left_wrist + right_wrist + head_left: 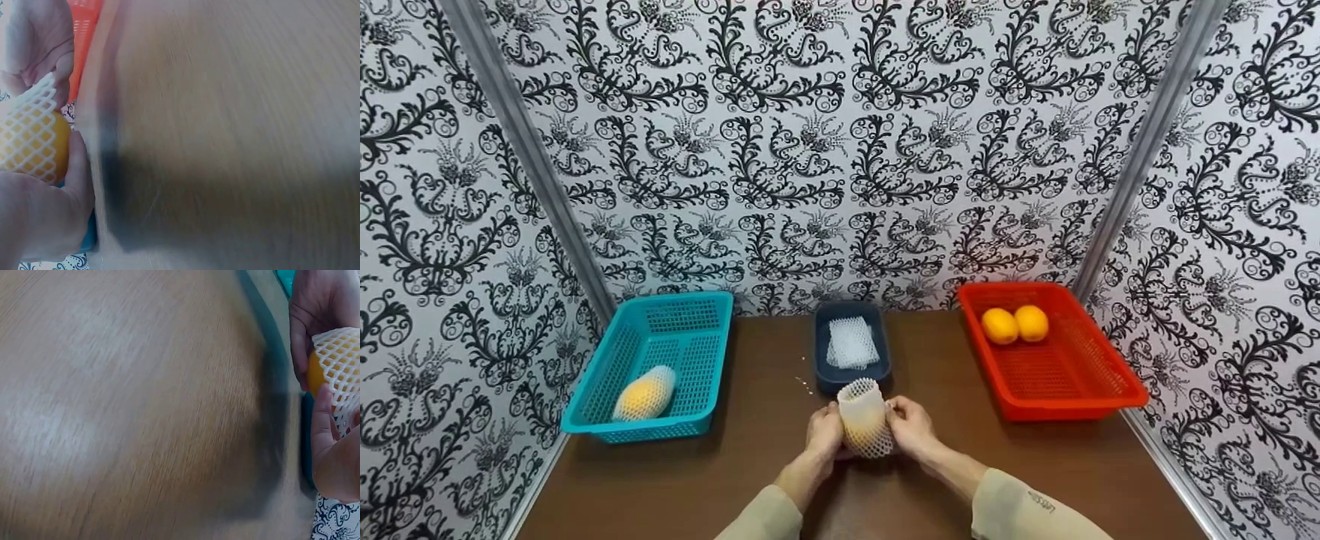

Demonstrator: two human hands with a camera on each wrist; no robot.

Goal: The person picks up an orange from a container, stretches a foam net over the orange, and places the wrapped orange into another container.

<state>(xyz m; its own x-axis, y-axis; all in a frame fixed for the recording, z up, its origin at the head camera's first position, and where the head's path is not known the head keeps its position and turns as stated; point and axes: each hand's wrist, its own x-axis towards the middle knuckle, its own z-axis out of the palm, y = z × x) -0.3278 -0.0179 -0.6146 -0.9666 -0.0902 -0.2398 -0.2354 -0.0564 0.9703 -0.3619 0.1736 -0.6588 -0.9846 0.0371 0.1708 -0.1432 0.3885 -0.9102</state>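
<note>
Both hands hold an orange (63,147) partly covered by a white foam net sleeve (861,409) near the front middle of the table. My left hand (825,433) curls round the orange from the left, its thumb along the fruit in the left wrist view. On the other side, my right hand (913,426) pinches the net at its edge. The sleeve's open end points up and away in the head view. A bare patch of orange skin shows beside the net in both wrist views.
A blue-grey tray (823,369) behind the hands holds folded white foam nets (852,343). To the left, a turquoise basket (577,420) contains one netted fruit (645,394). Two bare oranges (1001,326) lie in a red basket (1072,407) at right. Small white scraps lie beside the tray.
</note>
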